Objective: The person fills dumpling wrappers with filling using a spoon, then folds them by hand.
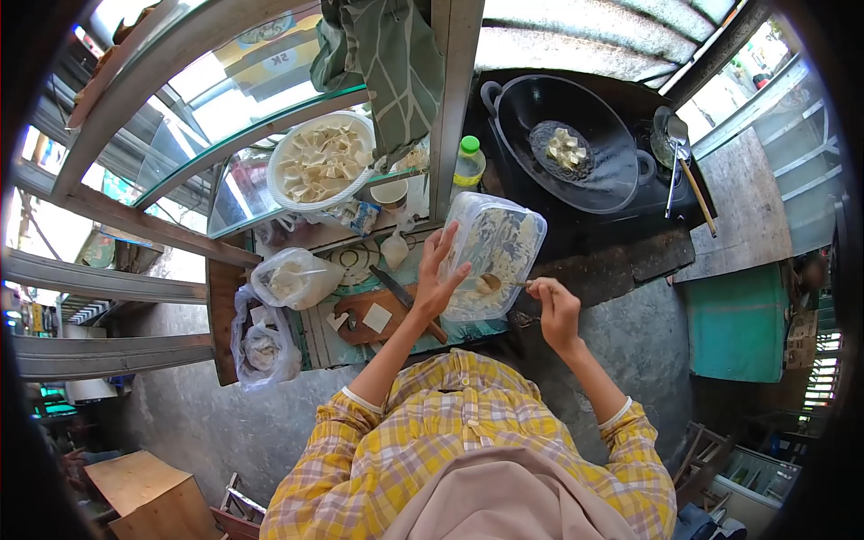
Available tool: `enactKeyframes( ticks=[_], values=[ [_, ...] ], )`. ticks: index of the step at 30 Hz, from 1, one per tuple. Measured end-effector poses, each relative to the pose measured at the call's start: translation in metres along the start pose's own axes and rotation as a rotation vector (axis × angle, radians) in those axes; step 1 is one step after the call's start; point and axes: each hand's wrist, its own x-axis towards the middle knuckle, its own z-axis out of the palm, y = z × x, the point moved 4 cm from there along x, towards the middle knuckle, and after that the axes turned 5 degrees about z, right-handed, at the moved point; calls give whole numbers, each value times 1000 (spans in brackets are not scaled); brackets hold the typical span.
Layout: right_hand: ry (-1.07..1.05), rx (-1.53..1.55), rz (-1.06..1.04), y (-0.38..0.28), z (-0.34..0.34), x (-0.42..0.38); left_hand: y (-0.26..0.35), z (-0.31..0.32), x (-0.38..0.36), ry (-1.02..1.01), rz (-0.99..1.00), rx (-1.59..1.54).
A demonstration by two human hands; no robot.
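My left hand [436,281] grips the near left side of a clear plastic container [517,220], which is held tilted above the counter. Pale, sticky paste smears its inner walls and bottom. My right hand [556,310] is closed round the handle of a spoon [489,283], whose bowl sits in the container with some paste on it. Left of the container, a wooden cutting board [355,324] bears a white square wrapper [377,318] and a knife [392,288]. Beyond the container stands a black wok [612,166] with several pale yellow pieces [565,151] in bubbling oil.
A white basket [281,184] of folded pieces stands in the glass case at left. Two plastic bags [292,277] of white stuff lie at the counter's left end. A green-capped bottle [469,164] is beside the wok. Long-handled utensils [677,148] rest right of it.
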Motion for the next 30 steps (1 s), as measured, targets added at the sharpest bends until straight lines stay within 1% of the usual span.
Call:
enactKeyframes(
  ticks=[1,5,12,19,22,25,27,28,29,30],
  values=[
    [-12,-91,-97,-5,0,-3,2,0,1,1,9,23],
    [-43,-141,-257,-15,5,-17,13,2,1,36,63,82],
    [33,-83,-271,-20,10,-49,18,6,3,164,117,15],
    [82,49,-176,-25,21,-56,12,19,2,183,61,-145],
    [120,269,98,-10,25,-63,5,20,0,172,15,-206],
    [214,623,456,2,25,-60,-1,20,-1,141,-5,-248],
    [269,738,610,15,18,-56,1,19,0,103,-9,-270],
    [295,794,686,22,13,-56,4,18,2,88,13,-233],
    [310,832,711,26,9,-55,8,17,4,75,36,-196],
    [320,827,686,26,4,-52,12,17,5,62,59,-160]
  ],
)
